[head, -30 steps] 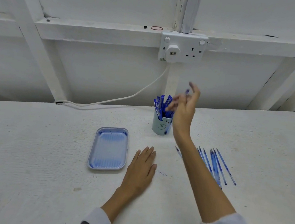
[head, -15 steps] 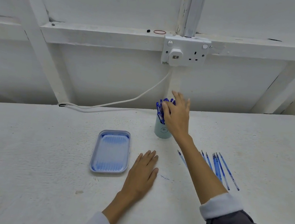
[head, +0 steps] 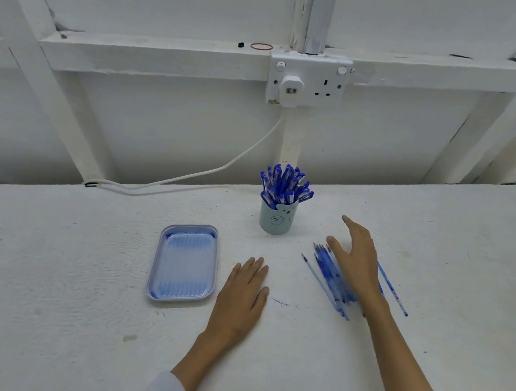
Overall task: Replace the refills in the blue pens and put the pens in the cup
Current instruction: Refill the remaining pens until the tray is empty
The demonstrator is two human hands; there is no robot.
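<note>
Every one of the blue capped pens [head: 285, 185] I can see from here stands bunched, caps up, in the small pale-green cup [head: 276, 219] at the back of the white rough-painted worktop [head: 80, 271]. By that showing the job looks close to finished, or finished outright. The cup is crowded, and no pen lies out among the loose things in front of it.

What is left on the worktop is a loose bunch of thin blue see-through refills [head: 327, 269], lying near the cup, in front of it and to its right, with one strayed just off each side of the bunch. I cannot tell whether they are spent or fresh. With the pens already in the cup, I would guess they are the old ones, and gathering them up is the only step left that I can see.

The right hand [head: 354, 266] is over that bunch, palm down, with its grip wide open. The fingers are straight and spread, the thumb is out towards the cup, and it has hold of nothing. Most of the refills lie under the palm and poke out on its thumb side. Whether the palm touches them I cannot make out.

The left hand [head: 244, 293] lies flat on the worktop with its fingers together, holding nothing, between the refills and a rectangular blue plastic tray [head: 152, 267] just beside it.
</note>
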